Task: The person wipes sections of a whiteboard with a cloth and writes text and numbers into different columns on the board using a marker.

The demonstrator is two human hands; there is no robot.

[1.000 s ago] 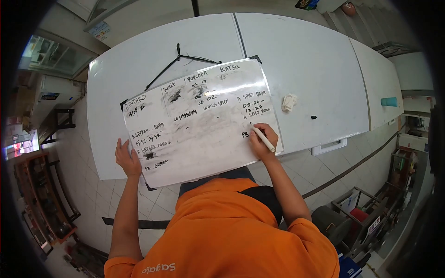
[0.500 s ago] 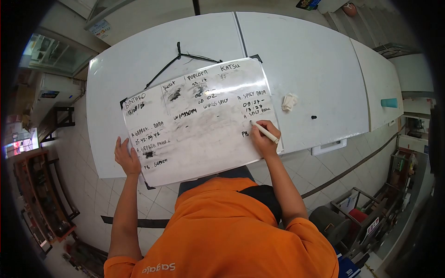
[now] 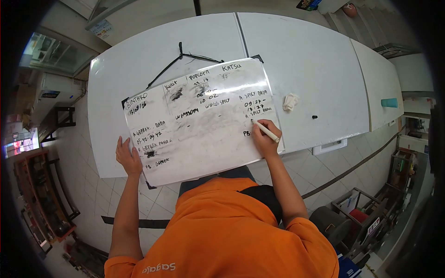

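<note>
White, slim marker [image 3: 270, 132] in the right hand's [image 3: 265, 144] grip meets a black-cornered, smudged whiteboard [image 3: 199, 153] on the white desk [image 3: 320, 69], headings [image 3: 199, 74] and several times [image 3: 255, 104] written, space beneath "PB. GEPREK" [image 3: 157, 164] unfilled, the left hand [image 3: 129, 157] open alongside.

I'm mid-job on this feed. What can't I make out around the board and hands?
- Head view: any writing after "PB" at the right, covered by the right hand.
- Head view: the entry below "Kulit" on the whiteboard, lost under a black smudge.
- Head view: whether the tip of the marker touches the board; too small to tell.
- Head view: the palm of the left hand, hidden by the hand itself.
</note>
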